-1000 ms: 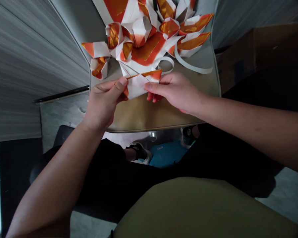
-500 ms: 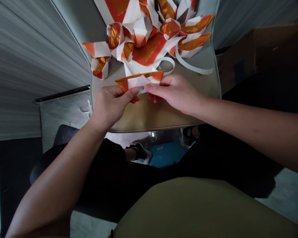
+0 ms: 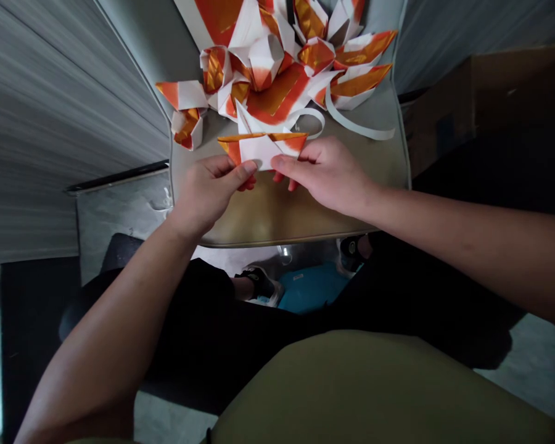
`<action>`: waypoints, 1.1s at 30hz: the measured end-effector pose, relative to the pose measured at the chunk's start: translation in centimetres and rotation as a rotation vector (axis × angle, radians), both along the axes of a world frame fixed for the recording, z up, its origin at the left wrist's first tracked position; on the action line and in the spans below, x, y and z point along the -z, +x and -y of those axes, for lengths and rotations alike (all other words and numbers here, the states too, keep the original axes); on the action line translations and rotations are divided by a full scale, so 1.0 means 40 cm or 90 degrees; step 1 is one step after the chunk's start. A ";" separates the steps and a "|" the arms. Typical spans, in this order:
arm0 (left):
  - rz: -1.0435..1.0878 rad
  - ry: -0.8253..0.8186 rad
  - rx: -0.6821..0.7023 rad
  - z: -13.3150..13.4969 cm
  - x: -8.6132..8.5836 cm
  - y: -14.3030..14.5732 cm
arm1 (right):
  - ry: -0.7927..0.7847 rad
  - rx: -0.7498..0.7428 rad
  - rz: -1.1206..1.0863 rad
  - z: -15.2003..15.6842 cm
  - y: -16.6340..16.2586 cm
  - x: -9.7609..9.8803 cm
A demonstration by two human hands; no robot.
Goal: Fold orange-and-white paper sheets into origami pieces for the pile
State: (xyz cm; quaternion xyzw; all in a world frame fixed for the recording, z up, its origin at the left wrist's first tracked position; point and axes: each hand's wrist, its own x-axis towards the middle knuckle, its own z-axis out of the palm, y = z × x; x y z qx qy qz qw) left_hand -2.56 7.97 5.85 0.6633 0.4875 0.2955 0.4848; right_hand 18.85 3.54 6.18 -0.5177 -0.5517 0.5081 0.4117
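Both my hands pinch one folded piece of white and orange paper (image 3: 261,148) just above a small olive-topped table (image 3: 282,216). My left hand (image 3: 208,191) grips its lower left corner between thumb and fingers. My right hand (image 3: 326,172) holds its right side, thumb on top and fingers curled under. The paper's top edge runs level, with an orange-gold strip along it.
A heap of folded white and orange paper shapes (image 3: 277,68) fills the far part of the table, with a curled white paper strip (image 3: 356,126) beside it. A cardboard box (image 3: 485,92) stands at the right. A grey wall (image 3: 50,123) is at the left. Below are my dark-clothed legs, shoes and something blue (image 3: 312,287).
The folded paper has been turned and flattened so its top edge lies level. My left thumb slid from the top left corner down to the lower edge. My right hand barely moved.
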 end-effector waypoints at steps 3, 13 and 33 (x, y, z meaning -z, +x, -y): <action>-0.055 0.030 0.038 -0.013 -0.011 -0.010 | -0.004 -0.023 -0.158 -0.009 0.007 0.000; -0.082 -0.006 0.131 -0.034 -0.018 -0.030 | -0.190 -0.110 -0.189 0.001 -0.001 0.017; 0.173 -0.226 -0.001 0.029 0.000 0.097 | -0.008 -0.015 -0.102 0.017 -0.028 0.054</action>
